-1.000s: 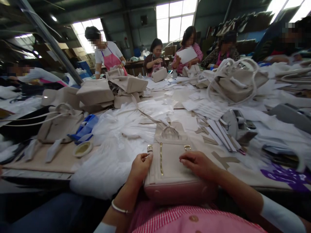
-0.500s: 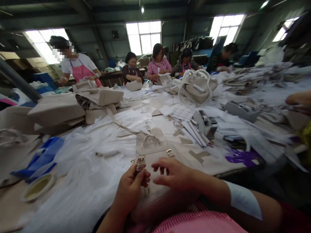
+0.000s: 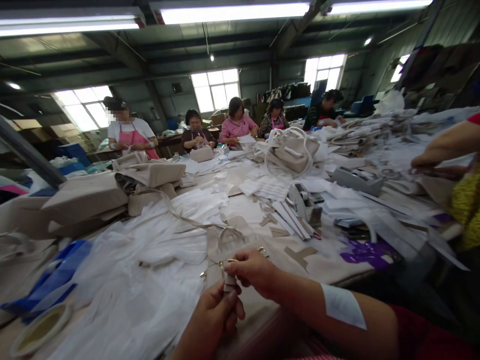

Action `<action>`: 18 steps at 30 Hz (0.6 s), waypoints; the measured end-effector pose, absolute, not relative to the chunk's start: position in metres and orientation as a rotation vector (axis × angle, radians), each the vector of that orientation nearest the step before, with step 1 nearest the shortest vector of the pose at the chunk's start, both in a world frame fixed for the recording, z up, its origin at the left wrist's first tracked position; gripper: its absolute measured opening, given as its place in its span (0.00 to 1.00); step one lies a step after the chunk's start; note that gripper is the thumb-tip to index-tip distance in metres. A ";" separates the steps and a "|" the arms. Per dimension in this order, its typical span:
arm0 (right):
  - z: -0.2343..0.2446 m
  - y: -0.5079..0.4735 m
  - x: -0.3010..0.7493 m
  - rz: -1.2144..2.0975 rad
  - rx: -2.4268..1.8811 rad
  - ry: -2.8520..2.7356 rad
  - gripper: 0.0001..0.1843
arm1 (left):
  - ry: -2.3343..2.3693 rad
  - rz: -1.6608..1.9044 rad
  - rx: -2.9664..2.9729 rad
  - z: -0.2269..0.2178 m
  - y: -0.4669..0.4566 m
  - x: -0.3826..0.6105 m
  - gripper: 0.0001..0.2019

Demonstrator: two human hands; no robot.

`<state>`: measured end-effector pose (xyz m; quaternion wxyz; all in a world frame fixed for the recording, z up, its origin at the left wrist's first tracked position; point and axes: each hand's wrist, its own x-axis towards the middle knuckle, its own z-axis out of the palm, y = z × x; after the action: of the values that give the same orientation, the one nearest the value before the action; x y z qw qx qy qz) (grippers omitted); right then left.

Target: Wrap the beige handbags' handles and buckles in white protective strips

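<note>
A beige handbag (image 3: 258,300) with gold fittings lies at the table's near edge, right in front of me. My left hand (image 3: 213,320) is closed around a small beige strap tab (image 3: 228,284) of the bag. Just above it, my right hand (image 3: 255,270) pinches the gold clasp (image 3: 225,262) at the tab's top. The bag's long thin strap (image 3: 187,217) trails away over white wrapping paper (image 3: 150,280).
Stacked beige bags (image 3: 90,197) stand at left, a heap of white-handled bags (image 3: 290,150) at centre back. A tape roll (image 3: 35,327) and blue plastic (image 3: 52,282) lie near left. Several people work along the far side. Another person's arm (image 3: 442,147) reaches in at right.
My head has tilted up and turned right. My hands left the bag's flat front; the left took hold of the strap tab and raised it, and the right closed on its clasp.
</note>
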<state>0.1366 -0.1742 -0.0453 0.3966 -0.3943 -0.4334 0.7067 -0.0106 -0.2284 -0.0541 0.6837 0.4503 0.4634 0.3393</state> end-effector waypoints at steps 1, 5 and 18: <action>-0.046 -0.173 0.138 1.769 -1.016 -1.094 0.14 | 1.010 0.743 1.008 -0.052 -0.227 -0.011 0.17; -0.045 -0.167 0.145 1.569 -1.071 -1.334 0.13 | 1.013 0.846 1.047 -0.040 -0.220 -0.007 0.23; -0.083 -0.015 0.182 0.777 -1.178 -1.978 0.05 | 1.300 0.941 0.816 -0.094 -0.185 -0.014 0.29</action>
<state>0.1819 -0.0148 -0.0830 0.3483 -0.4545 -0.7631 0.2996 -0.0136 -0.1850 -0.0941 0.6214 0.3551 0.5659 0.4093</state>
